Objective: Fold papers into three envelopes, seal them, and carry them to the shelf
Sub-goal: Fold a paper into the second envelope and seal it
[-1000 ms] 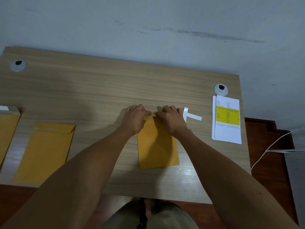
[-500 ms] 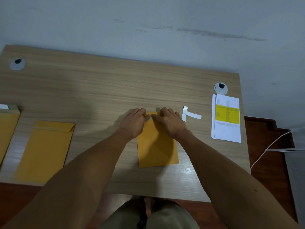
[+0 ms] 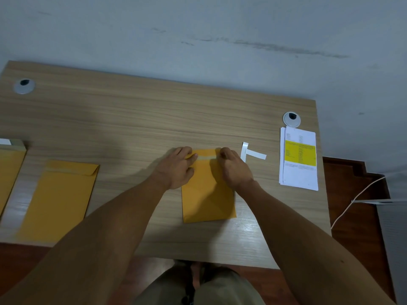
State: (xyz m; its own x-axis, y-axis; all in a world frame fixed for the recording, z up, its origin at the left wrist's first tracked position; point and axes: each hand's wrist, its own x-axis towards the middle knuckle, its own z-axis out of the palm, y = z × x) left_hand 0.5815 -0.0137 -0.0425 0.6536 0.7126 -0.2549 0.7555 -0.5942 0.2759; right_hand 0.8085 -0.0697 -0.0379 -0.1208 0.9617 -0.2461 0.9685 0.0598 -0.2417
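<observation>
A small orange envelope point(image 3: 208, 194) lies flat at the middle of the wooden desk point(image 3: 132, 119). A pale strip point(image 3: 207, 158) runs across its flap at the top. My left hand point(image 3: 176, 168) presses the flap's left end with nearly straight fingers. My right hand point(image 3: 235, 170) has curled fingers that pinch the strip's right end. A second orange envelope point(image 3: 59, 199) with its flap folded down lies to the left. Part of a third envelope point(image 3: 8, 172) shows at the left edge.
Two loose white strips point(image 3: 253, 153) lie in a T shape right of the hands. A stack of white papers with a yellow block point(image 3: 299, 159) sits at the desk's right edge. Cable grommets point(image 3: 24, 85) point(image 3: 291, 118) are at the back. A white cable point(image 3: 361, 194) hangs right of the desk.
My hands met at the flap's middle; now they are apart. The right hand moved right, and a pale strip shows between them.
</observation>
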